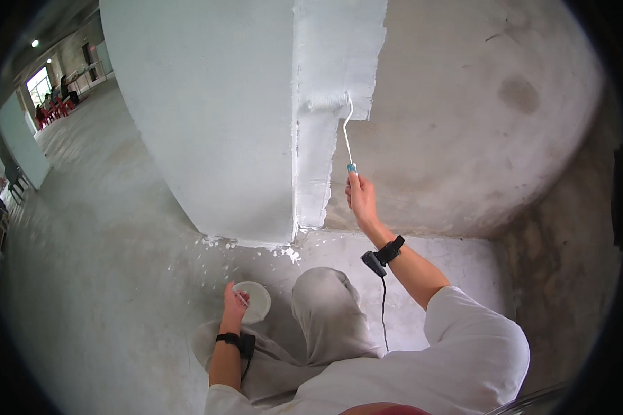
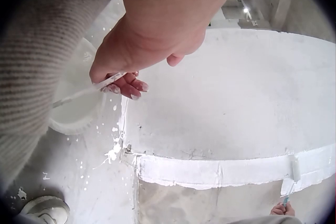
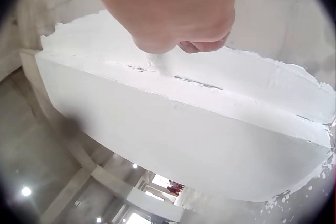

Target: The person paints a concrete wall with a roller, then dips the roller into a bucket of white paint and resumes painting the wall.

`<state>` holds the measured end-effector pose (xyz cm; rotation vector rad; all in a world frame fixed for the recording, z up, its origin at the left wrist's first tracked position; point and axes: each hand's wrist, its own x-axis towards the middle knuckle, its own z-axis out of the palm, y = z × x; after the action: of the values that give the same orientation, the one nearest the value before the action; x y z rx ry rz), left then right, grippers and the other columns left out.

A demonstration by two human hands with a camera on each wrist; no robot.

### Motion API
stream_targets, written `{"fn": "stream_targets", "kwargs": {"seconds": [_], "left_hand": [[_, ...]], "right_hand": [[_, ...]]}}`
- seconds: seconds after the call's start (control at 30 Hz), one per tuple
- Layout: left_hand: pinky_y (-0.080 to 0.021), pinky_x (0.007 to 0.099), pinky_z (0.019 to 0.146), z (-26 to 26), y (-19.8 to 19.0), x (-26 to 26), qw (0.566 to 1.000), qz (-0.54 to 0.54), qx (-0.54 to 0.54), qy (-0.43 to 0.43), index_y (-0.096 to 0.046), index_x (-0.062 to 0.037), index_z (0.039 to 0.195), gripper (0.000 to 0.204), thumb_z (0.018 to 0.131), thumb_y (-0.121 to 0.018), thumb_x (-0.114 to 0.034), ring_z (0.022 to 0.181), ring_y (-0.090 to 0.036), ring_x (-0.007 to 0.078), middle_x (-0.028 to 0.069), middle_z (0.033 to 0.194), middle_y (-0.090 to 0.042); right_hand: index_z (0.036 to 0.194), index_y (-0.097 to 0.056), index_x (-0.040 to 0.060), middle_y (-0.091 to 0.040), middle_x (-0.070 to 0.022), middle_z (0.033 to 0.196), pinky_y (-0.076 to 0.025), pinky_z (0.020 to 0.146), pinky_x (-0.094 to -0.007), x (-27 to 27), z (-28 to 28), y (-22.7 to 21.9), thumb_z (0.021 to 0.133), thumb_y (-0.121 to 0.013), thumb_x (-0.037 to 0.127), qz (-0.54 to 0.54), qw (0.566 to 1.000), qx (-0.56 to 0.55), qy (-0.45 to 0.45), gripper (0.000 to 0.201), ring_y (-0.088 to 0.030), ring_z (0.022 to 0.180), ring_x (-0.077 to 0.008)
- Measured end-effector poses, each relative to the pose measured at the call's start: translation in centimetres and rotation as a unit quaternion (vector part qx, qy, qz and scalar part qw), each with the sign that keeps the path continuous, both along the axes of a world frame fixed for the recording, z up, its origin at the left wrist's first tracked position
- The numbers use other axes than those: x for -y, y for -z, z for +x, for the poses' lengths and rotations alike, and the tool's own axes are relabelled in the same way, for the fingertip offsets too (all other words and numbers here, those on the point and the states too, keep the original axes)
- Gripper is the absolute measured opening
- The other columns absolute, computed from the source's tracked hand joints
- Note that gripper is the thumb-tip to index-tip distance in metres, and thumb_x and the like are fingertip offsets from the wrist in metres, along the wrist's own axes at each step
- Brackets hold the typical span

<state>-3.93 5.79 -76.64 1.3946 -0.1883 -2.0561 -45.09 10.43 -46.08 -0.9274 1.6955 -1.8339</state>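
The right hand grips the blue handle of a paint roller; its white sleeve lies against a strip of wet white paint beside the wall corner. In the right wrist view the hand covers most of the roller. Low at the left, the left hand holds the thin handle of a white bucket, its fingers curled round it. The left wrist view shows that hand on the handle, with pale liquid in the bucket.
White paint spatters mark the floor at the wall's foot. The person's bent knee is between the arms. A round white-smeared object sits on the floor in the left wrist view. Seated people and red chairs are far back left.
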Motion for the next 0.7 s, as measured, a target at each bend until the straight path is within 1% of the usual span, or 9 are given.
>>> {"fn": "stream_targets", "kwargs": {"seconds": [0.07,0.1,0.17,0.33,0.37,0.43,0.53,0.6,0.7], "left_hand": [[-0.049,0.0355,0.065,-0.2,0.3,0.3,1.0,0.007,-0.01,-0.006,-0.047,-0.0093,0.082,0.045,0.078,-0.065,-0.05,0.069,-0.057,0.0239,0.0082,0.073,-0.056],[-0.049,0.0353,0.066,-0.1,0.6,0.3,1.0,0.019,-0.016,-0.018,-0.047,-0.0094,0.083,0.045,0.078,-0.065,-0.051,0.069,-0.057,0.0236,0.0081,0.074,-0.056],[-0.049,0.0354,0.066,0.0,1.3,0.6,1.0,0.016,-0.019,-0.016,-0.047,-0.0095,0.082,0.045,0.078,-0.065,-0.051,0.069,-0.057,0.0237,0.0081,0.074,-0.056],[-0.048,0.036,0.066,-0.1,1.2,0.5,1.0,-0.001,-0.018,-0.016,-0.047,-0.0101,0.08,0.045,0.077,-0.065,-0.051,0.069,-0.057,0.0241,0.0077,0.073,-0.056],[-0.048,0.0361,0.067,-0.2,0.7,0.4,1.0,-0.001,-0.011,-0.009,-0.047,-0.0102,0.08,0.045,0.077,-0.065,-0.051,0.069,-0.056,0.0242,0.0072,0.072,-0.056],[-0.048,0.0363,0.067,-0.3,-0.2,0.4,1.0,-0.002,-0.006,-0.001,-0.047,-0.0103,0.079,0.044,0.077,-0.064,-0.051,0.069,-0.056,0.0243,0.0068,0.071,-0.055],[-0.047,0.0363,0.068,-0.4,-0.5,0.2,1.0,0.021,-0.005,0.013,-0.048,-0.0104,0.08,0.044,0.077,-0.064,-0.052,0.07,-0.057,0.0241,0.0061,0.071,-0.055],[-0.047,0.0371,0.068,0.4,-0.2,-0.7,0.999,0.005,-0.028,0.022,-0.048,-0.0105,0.08,0.045,0.077,-0.064,-0.053,0.072,-0.057,0.0245,0.0059,0.072,-0.055],[-0.048,0.0377,0.069,0.5,-2.1,-1.2,0.999,0.002,-0.04,0.035,-0.047,-0.0097,0.081,0.045,0.078,-0.064,-0.051,0.074,-0.057,0.0249,0.0058,0.073,-0.054]], "right_hand": [[0.081,-0.05,0.0093,-0.039,0.0073,0.061,-0.022,0.04,-0.0197,-0.7,-0.3,-0.1,0.099,-0.049,0.041,-0.006,0.998,0.057,0.006,0.036,-0.03,0.047,-0.0015],[0.081,-0.05,0.0093,-0.039,0.0073,0.061,-0.022,0.04,-0.0197,-0.9,-0.7,-0.6,0.099,-0.049,0.041,-0.008,0.998,0.055,0.012,0.036,-0.03,0.047,-0.0015],[0.082,-0.05,0.0093,-0.038,0.0075,0.061,-0.021,0.04,-0.0195,-0.9,-1.8,-1.7,0.099,-0.049,0.042,-0.062,0.996,0.061,-0.013,0.037,-0.029,0.047,-0.001],[0.081,-0.05,0.0079,-0.039,0.0063,0.061,-0.022,0.04,-0.0201,0.7,-3.8,-9.7,0.099,-0.047,0.041,-0.097,0.994,0.022,-0.041,0.038,-0.03,0.046,-0.0021],[0.081,-0.05,0.0079,-0.039,0.0063,0.061,-0.022,0.04,-0.0201,0.8,-3.9,-10.8,0.099,-0.047,0.041,-0.095,0.994,0.024,-0.039,0.038,-0.03,0.046,-0.0021],[0.084,-0.05,0.0088,-0.036,0.0074,0.061,-0.02,0.04,-0.0194,1.2,-3.8,-12.2,0.099,-0.049,0.042,-0.105,0.992,0.05,-0.058,0.036,-0.026,0.046,-0.0018],[0.083,-0.05,0.0089,-0.036,0.0073,0.061,-0.02,0.04,-0.0196,1.0,-3.3,-11.2,0.099,-0.049,0.042,-0.082,0.995,0.051,-0.032,0.036,-0.027,0.046,-0.0016],[0.083,-0.05,0.0092,-0.036,0.0073,0.061,-0.02,0.039,-0.0198,0.2,-3.3,-7.5,0.099,-0.049,0.042,-0.052,0.996,0.066,-0.021,0.036,-0.027,0.046,-0.0016],[0.081,-0.049,0.0098,-0.038,0.0068,0.06,-0.021,0.039,-0.0205,-0.9,-3.3,-2.7,0.099,-0.048,0.041,-0.02,0.997,0.072,-0.01,0.036,-0.029,0.045,-0.0018]]}}
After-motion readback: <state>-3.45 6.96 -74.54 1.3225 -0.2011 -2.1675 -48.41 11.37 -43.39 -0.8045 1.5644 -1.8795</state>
